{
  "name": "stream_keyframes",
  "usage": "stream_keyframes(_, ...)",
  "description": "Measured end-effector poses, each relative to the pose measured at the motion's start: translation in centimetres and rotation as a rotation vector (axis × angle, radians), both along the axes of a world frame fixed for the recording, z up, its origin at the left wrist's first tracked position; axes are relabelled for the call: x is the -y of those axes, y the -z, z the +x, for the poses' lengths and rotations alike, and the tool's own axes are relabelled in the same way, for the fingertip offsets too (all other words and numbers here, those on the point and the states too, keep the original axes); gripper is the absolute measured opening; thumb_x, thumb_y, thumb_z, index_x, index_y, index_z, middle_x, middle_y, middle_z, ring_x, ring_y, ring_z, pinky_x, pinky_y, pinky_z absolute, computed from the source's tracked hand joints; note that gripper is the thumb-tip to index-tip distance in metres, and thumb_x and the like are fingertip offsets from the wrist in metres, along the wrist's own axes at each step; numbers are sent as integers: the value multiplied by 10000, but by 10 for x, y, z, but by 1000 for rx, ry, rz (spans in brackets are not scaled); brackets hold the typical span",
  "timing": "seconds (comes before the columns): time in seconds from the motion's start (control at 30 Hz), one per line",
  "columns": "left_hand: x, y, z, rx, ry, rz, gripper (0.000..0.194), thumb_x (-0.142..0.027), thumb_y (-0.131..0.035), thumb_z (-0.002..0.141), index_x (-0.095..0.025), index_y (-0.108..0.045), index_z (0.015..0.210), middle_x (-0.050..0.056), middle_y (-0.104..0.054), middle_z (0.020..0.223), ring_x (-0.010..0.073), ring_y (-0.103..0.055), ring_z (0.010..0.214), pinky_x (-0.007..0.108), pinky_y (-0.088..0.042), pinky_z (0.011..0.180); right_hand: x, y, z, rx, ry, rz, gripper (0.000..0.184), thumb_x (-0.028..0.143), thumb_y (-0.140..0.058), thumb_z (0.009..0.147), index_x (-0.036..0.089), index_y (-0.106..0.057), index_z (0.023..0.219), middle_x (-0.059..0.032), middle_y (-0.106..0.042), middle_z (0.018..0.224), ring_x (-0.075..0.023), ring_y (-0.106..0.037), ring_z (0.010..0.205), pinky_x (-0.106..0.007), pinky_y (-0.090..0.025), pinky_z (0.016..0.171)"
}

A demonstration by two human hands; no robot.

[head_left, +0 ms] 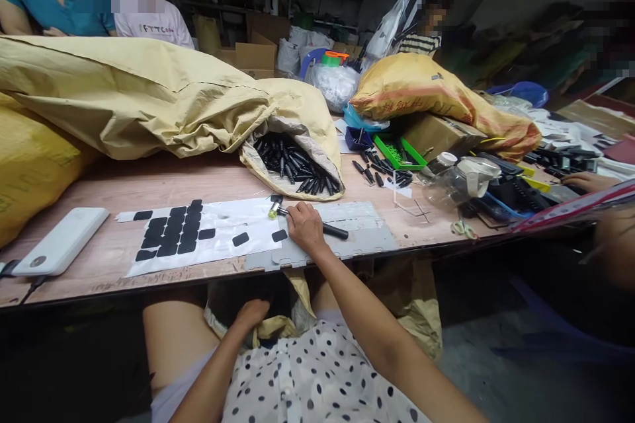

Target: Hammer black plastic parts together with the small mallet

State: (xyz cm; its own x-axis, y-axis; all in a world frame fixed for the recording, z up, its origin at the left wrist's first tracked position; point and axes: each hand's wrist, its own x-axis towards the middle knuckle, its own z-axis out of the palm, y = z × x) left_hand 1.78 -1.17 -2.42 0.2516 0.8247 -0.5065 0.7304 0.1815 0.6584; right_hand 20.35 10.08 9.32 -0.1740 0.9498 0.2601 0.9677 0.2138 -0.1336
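My right hand (305, 226) is closed around a small two-faced hammer (336, 231). The hammer lies low over a grey board (362, 223), its black-and-yellow head pointing left. Left of that hand, a white sheet (221, 244) carries rows of black rounded-square pads (169, 232), with a few loose ones apart from the rows. My left hand (253, 312) is below the table edge, at the mouth of a sack (297, 301) on my lap. Its fingers reach into the dark opening, and whatever they touch is hidden.
An open sack (317, 112) spills black cylindrical parts (292, 165) toward me. A white power bank (62, 241) lies at left. To the right are a green tray (399, 152), a clear plastic jar (446, 185) and scissors (465, 230). Other people sit across the table and at right.
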Motion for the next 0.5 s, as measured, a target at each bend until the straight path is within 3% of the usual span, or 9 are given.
stream_keyframes(0.07, 1, -25, 0, -112, 76, -52, 365, -498, -538, 861, -212, -731, 739, 127, -775, 797, 342, -750, 865, 392, -539, 755, 0, 0, -1, 1, 0, 1, 221, 230, -520, 998, 216, -708, 1113, -106, -647, 1057, -254, -530, 1005, -335, -406, 800)
stream_keyframes(0.13, -1, -62, 2, -83, 234, -20, 317, -461, -562, 850, -217, -759, 900, 117, -799, 957, 320, -739, 973, 371, -531, 824, 1, 0, -2, 5, 5, -1, 219, 234, -515, 999, 217, -707, 1103, -108, -644, 1067, -254, -526, 1003, -334, -405, 796)
stream_keyframes(0.27, -34, -145, 12, 236, 503, -3, 321, -495, -530, 889, -248, -735, 907, 35, -781, 855, 234, -719, 790, 312, -524, 732, 1, 0, -4, 19, 15, -25, 226, 244, -497, 1004, 208, -706, 1083, -119, -640, 1070, -260, -522, 1007, -341, -408, 801)
stream_keyframes(0.37, -90, -182, 37, 409, 425, 119, 371, -531, -510, 927, -221, -704, 865, 25, -752, 791, 204, -688, 686, 303, -529, 687, 0, 0, -7, 16, 36, -50, 218, 241, -510, 991, 201, -705, 1080, -122, -647, 1066, -261, -526, 993, -349, -413, 808)
stream_keyframes(0.43, -134, -190, 61, 294, 228, 396, 343, -459, -516, 941, -201, -691, 798, 34, -727, 761, 204, -675, 715, 306, -525, 719, 0, -1, -7, 12, 49, -55, 230, 223, -513, 977, 191, -699, 1109, -129, -653, 1090, -263, -532, 988, -353, -417, 800)
stream_keyframes(0.5, -174, -189, 86, 81, 60, 589, 269, -334, -525, 936, -185, -713, 814, 67, -741, 813, 228, -689, 811, 322, -524, 774, 0, -2, -7, 13, 39, -46, 246, 204, -501, 971, 190, -695, 1122, -133, -657, 1112, -265, -538, 990, -352, -417, 779)
